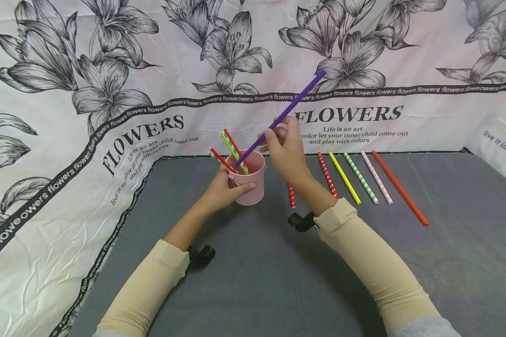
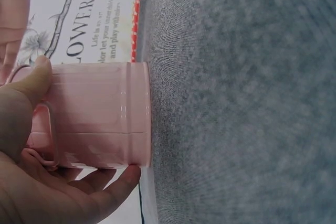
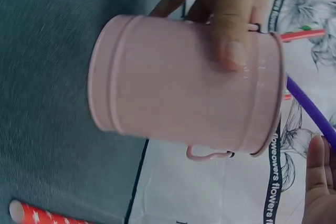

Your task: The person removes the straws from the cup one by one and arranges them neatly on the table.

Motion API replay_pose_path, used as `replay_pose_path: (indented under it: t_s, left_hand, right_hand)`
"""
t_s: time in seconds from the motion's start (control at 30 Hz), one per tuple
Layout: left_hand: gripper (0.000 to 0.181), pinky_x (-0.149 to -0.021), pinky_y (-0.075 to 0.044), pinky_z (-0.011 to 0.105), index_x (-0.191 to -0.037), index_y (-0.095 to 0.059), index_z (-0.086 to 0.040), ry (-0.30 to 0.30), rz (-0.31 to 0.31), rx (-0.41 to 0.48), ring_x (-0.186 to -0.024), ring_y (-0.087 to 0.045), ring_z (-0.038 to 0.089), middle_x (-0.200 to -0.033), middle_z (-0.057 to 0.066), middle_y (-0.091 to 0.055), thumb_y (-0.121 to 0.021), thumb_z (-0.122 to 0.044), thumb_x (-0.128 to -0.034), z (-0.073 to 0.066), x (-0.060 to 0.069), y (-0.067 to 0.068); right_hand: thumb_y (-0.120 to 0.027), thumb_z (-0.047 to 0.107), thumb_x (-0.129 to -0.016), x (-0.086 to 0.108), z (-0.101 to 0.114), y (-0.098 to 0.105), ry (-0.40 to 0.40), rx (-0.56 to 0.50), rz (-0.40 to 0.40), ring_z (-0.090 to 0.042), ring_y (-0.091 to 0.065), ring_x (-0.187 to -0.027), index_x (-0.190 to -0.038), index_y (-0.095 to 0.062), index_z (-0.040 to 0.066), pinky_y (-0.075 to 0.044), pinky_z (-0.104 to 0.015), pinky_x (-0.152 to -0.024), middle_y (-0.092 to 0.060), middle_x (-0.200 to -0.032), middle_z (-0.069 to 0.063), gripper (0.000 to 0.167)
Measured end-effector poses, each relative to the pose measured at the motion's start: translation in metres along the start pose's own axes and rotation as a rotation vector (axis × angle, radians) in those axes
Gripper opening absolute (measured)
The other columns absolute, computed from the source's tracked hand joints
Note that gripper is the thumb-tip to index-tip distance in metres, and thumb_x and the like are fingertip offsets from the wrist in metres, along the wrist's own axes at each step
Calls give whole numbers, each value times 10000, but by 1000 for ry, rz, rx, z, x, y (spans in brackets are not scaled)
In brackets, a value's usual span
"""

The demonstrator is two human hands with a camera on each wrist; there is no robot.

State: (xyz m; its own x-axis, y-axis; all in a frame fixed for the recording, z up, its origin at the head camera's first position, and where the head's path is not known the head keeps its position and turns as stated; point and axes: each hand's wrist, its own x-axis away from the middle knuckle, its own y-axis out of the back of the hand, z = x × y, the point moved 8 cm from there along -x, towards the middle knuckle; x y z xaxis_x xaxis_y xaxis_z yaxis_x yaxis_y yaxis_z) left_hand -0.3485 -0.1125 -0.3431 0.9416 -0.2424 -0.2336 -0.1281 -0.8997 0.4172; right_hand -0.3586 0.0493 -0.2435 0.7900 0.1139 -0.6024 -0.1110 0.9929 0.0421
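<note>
A small pink metal bucket [image 1: 256, 186] stands upright on the dark tabletop. My left hand [image 1: 220, 191] grips its left side, thumb across the front; in the left wrist view the fingers wrap below the bucket [image 2: 94, 114] and a small handle shows. Between thumb and fingers, my right hand [image 1: 290, 152] pinches a long purple paper straw [image 1: 296, 104] above the rim. The straw slants up to the right, its lower end inside the bucket's mouth. Red straws and a green-and-white striped straw [image 1: 231, 144] lean inside the bucket. Their lower ends are hidden by its wall.
To the right lie a red dotted straw [image 1: 326, 172], a yellow straw [image 1: 344, 178], a green striped straw [image 1: 360, 178], a pale pink straw [image 1: 376, 176] and a longer orange-red straw [image 1: 400, 188]. Another red patterned straw [image 1: 292, 197] is partly hidden behind my right arm. A flower-printed cloth [image 1: 253, 126] hangs behind.
</note>
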Motion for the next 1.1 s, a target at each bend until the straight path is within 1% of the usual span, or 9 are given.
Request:
replay_pose_path:
  t_s: [0.13,0.27,0.43,0.53,0.7,0.8,0.93,1.03,1.1]
  left_hand:
    - [872,-985,-476,501,-1510,-264,-48,-8,2,4,-1196,-526,330,-1404,178,-440,-815,-202,-852,0,0,-1]
    - [861,-977,-488,480,-1501,-274,-56,-18,0,13,-1190,-533,307,-1397,157,-443,-819,-184,-846,0,0,-1]
    - [846,-986,-481,474,-1488,-290,-56,-23,1,28,-1202,-530,299,-1388,149,-461,-821,-163,-839,0,0,-1]
    - [843,-990,-473,486,-1487,-295,-50,-16,4,31,-1206,-523,312,-1386,161,-466,-821,-171,-840,0,0,-2]
    - [846,-1005,-459,512,-1496,-291,-52,-29,8,49,-1236,-499,332,-1402,174,-445,-817,-159,-842,-3,1,-2]
    - [836,-1000,-468,495,-1492,-291,-58,-31,7,48,-1231,-503,315,-1400,159,-442,-812,-151,-846,-3,1,-2]
    - [825,-999,-469,474,-1484,-292,-51,-22,6,34,-1223,-509,292,-1396,145,-441,-811,-156,-851,-2,1,-1]
    - [832,-1012,-455,490,-1488,-289,-45,-24,7,30,-1233,-503,306,-1401,157,-440,-812,-162,-851,-2,1,-1]
    - [831,-1011,-453,504,-1490,-289,-43,-25,9,30,-1231,-502,321,-1399,168,-443,-809,-168,-853,-1,1,-1]
  right_hand:
    - [-475,68,-1055,0,-8,10,-110,-87,-60,-309,-645,-767,-1340,-355,18,-574,-379,-715,-616,-975,-302,313]
    - [-484,128,-1064,1,-13,19,-172,-61,-87,-248,-616,-725,-1396,-369,39,-551,-328,-688,-609,-958,-260,362]
    - [-474,179,-1074,9,-14,29,-206,3,-85,-242,-598,-848,-1413,-390,77,-501,-302,-749,-613,-958,-173,364]
    - [-479,182,-1071,13,-14,35,-212,30,-91,-262,-568,-857,-1386,-427,75,-467,-303,-719,-613,-944,-169,337]
    - [-479,160,-1066,16,-15,46,-199,58,-99,-189,-527,-687,-1323,-491,32,-432,-267,-602,-603,-862,-136,287]
    - [-479,144,-1063,17,-16,53,-202,54,-101,-135,-496,-596,-1310,-502,9,-427,-239,-544,-592,-819,-116,282]
    - [-495,135,-1058,21,-20,64,-234,25,-107,-116,-485,-567,-1296,-510,-3,-411,-214,-515,-592,-792,-91,276]
    - [-506,127,-1053,25,-24,72,-266,6,-105,-116,-485,-562,-1271,-520,-14,-412,-211,-506,-598,-776,-80,260]
    - [-510,126,-1052,29,-27,79,-287,21,-100,-118,-489,-558,-1259,-533,-15,-413,-213,-496,-609,-768,-70,253]
